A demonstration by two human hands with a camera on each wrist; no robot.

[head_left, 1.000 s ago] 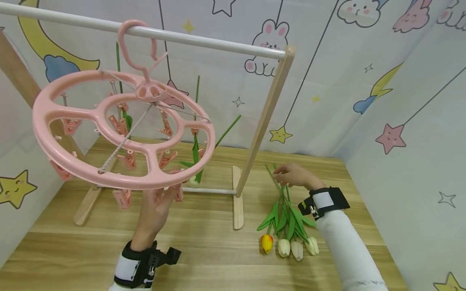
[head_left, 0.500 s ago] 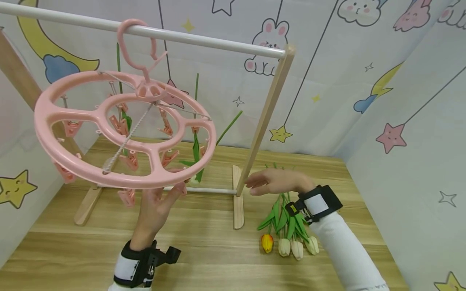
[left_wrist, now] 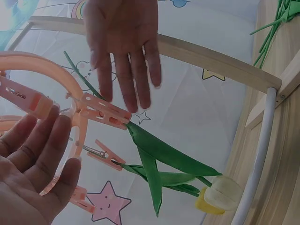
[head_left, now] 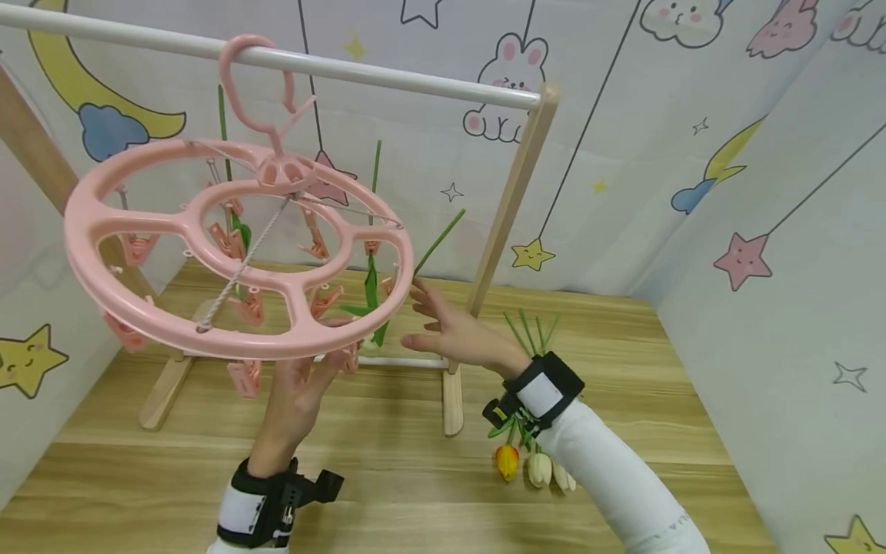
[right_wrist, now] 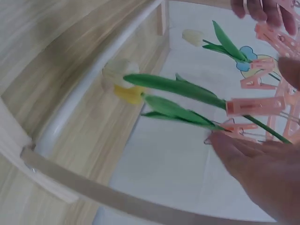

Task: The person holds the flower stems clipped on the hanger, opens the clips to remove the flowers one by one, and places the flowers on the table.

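A pink round clip hanger (head_left: 277, 346) hangs by its hook from a white rail. My left hand (head_left: 298, 404) holds its near rim from below, thumb close to a hanging clip. My right hand (head_left: 457, 331) reaches to the hanger's right side with fingers spread, holding nothing. In the left wrist view its fingertips overlap a pink clip (left_wrist: 105, 110) that pinches a white tulip (left_wrist: 225, 192) upside down. Behind it a yellow tulip (left_wrist: 208, 204) hangs from another clip. One more white tulip (right_wrist: 192, 37) hangs farther off in the right wrist view.
The white rail (head_left: 388, 77) rests on wooden posts (head_left: 515, 185) with feet on the wood-grain table (head_left: 388, 492). Right of the rack lie loose tulips, an orange-yellow one (head_left: 507, 463) and white ones (head_left: 540, 470), partly under my right forearm. Patterned cloth walls stand behind and at the sides.
My right hand has moved left from above the tulip stems on the table to the hanger's right side, its fingers spreading. The hanger has turned slightly; my left hand stays at its rim.
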